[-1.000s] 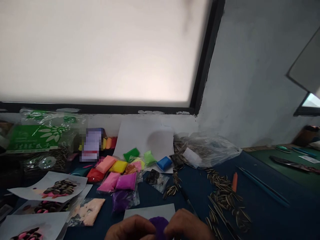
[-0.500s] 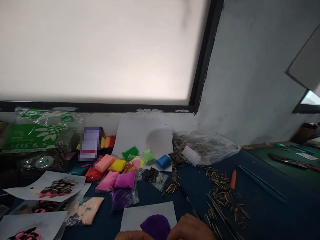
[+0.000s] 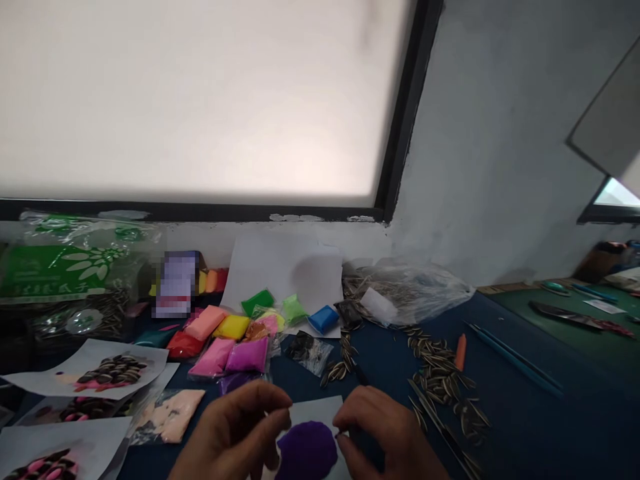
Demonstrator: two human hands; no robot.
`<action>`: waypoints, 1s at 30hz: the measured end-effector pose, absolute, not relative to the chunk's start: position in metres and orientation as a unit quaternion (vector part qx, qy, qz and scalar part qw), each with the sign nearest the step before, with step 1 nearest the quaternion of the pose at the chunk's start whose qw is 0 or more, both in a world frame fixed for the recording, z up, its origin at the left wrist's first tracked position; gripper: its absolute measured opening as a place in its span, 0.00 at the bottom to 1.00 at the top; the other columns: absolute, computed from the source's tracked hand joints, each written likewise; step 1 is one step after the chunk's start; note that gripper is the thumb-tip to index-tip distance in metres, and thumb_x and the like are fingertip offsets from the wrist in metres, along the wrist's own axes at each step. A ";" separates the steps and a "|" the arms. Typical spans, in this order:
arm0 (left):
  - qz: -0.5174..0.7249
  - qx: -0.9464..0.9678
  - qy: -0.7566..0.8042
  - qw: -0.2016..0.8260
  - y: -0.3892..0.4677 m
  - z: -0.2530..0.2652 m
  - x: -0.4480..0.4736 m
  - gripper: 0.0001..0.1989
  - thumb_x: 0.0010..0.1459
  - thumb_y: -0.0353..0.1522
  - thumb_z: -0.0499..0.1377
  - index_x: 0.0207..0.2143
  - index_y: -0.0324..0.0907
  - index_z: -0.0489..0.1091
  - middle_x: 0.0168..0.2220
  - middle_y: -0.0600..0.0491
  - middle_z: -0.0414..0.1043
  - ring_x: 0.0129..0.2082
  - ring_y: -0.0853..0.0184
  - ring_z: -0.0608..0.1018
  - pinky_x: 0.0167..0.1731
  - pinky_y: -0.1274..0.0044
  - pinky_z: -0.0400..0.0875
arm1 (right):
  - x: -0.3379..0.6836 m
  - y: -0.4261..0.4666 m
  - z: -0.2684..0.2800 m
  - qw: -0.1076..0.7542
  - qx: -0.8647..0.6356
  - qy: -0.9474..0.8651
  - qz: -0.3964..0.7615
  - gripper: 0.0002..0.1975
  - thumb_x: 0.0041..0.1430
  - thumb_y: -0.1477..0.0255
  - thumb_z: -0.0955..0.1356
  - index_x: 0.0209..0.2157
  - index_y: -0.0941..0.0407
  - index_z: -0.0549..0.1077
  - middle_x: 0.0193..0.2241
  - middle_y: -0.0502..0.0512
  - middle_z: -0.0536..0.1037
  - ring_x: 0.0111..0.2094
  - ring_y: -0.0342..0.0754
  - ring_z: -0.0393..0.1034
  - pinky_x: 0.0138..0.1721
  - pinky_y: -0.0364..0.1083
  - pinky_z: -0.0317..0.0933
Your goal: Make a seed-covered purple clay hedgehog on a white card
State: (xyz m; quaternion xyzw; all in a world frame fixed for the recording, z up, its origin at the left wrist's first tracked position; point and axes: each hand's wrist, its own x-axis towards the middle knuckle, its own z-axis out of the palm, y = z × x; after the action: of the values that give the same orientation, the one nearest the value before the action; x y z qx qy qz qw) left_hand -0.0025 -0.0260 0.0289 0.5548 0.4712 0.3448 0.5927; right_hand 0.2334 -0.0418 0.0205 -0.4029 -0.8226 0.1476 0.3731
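A flat, rounded piece of purple modelling clay point(image 3: 307, 452) lies on a small white sheet of paper point(image 3: 320, 408) at the bottom centre. My left hand point(image 3: 240, 433) is raised just left of the clay, thumb and forefinger drawn together; whether anything sits between them cannot be seen. On the clay's right edge, my right hand point(image 3: 387, 430) is curled, its thumb and forefinger pinched near a tiny dark speck too small to name. Sunflower seeds point(image 3: 435, 363) lie in a loose pile beyond the right hand.
Packets of coloured clay, such as a magenta one point(image 3: 247, 355), cluster behind the paper. Cards with seeds stuck on pink clay point(image 3: 113, 373) overlap at left. Tweezers point(image 3: 440, 423) and blue tweezers point(image 3: 515, 360) lie at right. A clear bag of seeds point(image 3: 410, 293) rests against the wall.
Both hands have risen further into view from the bottom edge. Their fingers have come off the clay's lower sides into pinched shapes beside it. The view has shifted slightly.
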 end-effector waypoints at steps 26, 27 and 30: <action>0.377 0.804 0.404 0.221 -0.003 -0.021 -0.006 0.12 0.68 0.31 0.49 0.37 0.46 0.73 0.33 0.53 0.73 0.30 0.66 0.78 0.28 0.80 0.68 | 0.231 -0.045 -0.006 0.283 -0.440 -0.846 0.105 0.12 0.47 0.85 0.65 0.29 0.53 0.64 0.25 0.47 0.70 0.27 0.43 0.65 0.28 0.41 0.53; 0.377 0.805 0.402 0.219 -0.003 -0.021 -0.006 0.13 0.68 0.31 0.49 0.37 0.46 0.72 0.33 0.53 0.73 0.30 0.66 0.78 0.28 0.80 0.67 | 0.230 -0.044 -0.009 0.287 -0.438 -0.846 0.102 0.12 0.46 0.85 0.65 0.28 0.53 0.63 0.24 0.46 0.70 0.26 0.43 0.64 0.28 0.41 0.52; 0.376 0.810 0.397 0.211 -0.002 -0.021 -0.006 0.13 0.68 0.31 0.48 0.36 0.46 0.72 0.33 0.53 0.74 0.30 0.66 0.78 0.28 0.79 0.68 | 0.226 -0.040 -0.024 0.318 -0.437 -0.837 0.085 0.12 0.41 0.84 0.65 0.25 0.54 0.60 0.21 0.45 0.67 0.21 0.41 0.58 0.26 0.42 0.48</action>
State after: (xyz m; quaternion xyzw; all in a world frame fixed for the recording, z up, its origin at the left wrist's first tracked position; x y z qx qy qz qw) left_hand -0.0057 -0.0022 -0.0210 0.8101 0.3968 0.3764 0.2111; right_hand 0.2261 -0.0405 -0.0238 -0.4369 -0.8371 0.0847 0.3182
